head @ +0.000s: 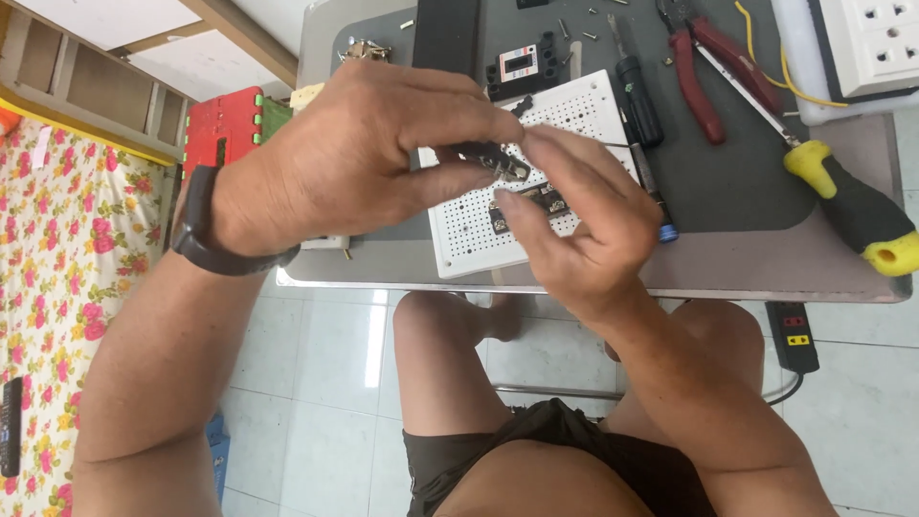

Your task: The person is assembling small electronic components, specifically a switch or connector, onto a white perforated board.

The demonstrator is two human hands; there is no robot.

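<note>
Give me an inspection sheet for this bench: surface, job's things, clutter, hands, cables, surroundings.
Surface: grey table with a dark mat.
Job's things: small dark metal part pinched between both hands, above a white perforated board.
Clutter: red pliers, yellow-handled screwdriver, black screwdriver, loose screws.
Hands: left hand and right hand both grip the part.
Cables: yellow wire; black power strip under the table.
Surroundings: tiled floor, floral cloth, red stool.
</note>
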